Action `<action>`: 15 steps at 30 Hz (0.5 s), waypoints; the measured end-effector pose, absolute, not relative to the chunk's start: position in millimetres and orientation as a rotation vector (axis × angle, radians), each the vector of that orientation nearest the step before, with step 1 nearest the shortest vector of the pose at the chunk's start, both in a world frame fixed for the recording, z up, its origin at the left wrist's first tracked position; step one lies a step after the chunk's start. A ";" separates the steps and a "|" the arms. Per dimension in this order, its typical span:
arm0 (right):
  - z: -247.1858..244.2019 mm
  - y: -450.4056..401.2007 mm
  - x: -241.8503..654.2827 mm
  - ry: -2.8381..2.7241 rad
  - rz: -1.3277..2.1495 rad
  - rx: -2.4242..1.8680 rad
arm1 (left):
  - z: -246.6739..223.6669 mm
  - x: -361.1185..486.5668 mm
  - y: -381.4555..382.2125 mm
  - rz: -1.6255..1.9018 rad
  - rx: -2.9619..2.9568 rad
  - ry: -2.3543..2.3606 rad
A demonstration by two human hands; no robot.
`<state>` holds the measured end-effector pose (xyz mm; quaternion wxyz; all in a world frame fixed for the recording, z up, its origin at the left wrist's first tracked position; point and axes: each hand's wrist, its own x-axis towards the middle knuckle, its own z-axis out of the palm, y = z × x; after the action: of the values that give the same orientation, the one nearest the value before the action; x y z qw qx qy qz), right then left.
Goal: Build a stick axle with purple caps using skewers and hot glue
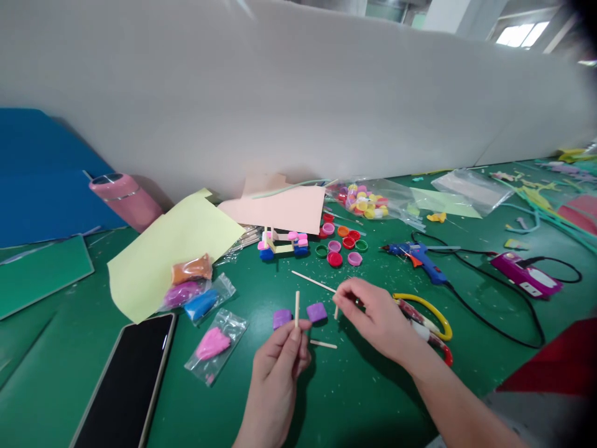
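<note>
My left hand pinches a short wooden stick between thumb and forefinger, its free end pointing up. To its right, the closed fingertips of my right hand are on another short wooden stick. A longer thin stick runs to these same fingertips; whether they grip it as well is unclear. Two purple clay blocks, a left one and a right one, lie between my hands. A cut stick piece rests on the green table. Behind is a small stick frame with pink and blue clay.
Coloured bottle caps and a blue glue gun with a black cord lie beyond. Yellow-handled pliers are partly behind my right wrist. Bagged clay, a phone and a pink bottle occupy the left.
</note>
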<state>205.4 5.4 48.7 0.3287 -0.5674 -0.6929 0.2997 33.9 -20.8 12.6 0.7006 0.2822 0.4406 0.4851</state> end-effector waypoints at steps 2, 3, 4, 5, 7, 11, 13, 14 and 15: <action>49.0 2.1 205.0 -2.204 0.612 -1.508 | 13.7 31.2 -18.8 1.121 0.640 0.972; 46.8 1.1 202.9 -2.331 0.564 -1.490 | 14.0 30.2 -17.8 1.136 0.655 0.967; 43.5 0.7 200.0 -2.391 0.558 -1.460 | 14.1 29.5 -17.0 1.149 0.675 0.960; 39.6 0.8 196.6 -2.420 0.560 -1.432 | 13.9 29.0 -16.4 1.158 0.698 0.955; 32.3 1.9 190.4 -2.478 0.541 -1.392 | 12.7 28.4 -15.6 1.168 0.733 0.957; 30.6 2.0 193.1 -2.450 0.514 -1.408 | 9.4 27.6 -15.1 1.167 0.780 0.994; 34.4 -1.7 205.9 -2.367 0.492 -1.473 | 9.3 27.3 -14.9 1.158 0.816 1.008; 35.6 -4.8 215.1 -2.314 0.476 -1.518 | 9.9 27.4 -14.8 1.156 0.831 1.014; 35.9 -8.6 225.8 -2.254 0.453 -1.574 | 11.0 27.6 -14.7 1.157 0.844 1.016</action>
<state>225.8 -8.6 35.9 0.1768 -0.5560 -0.7962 0.1602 27.6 -14.7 11.0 0.6386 0.3700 0.4454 0.5068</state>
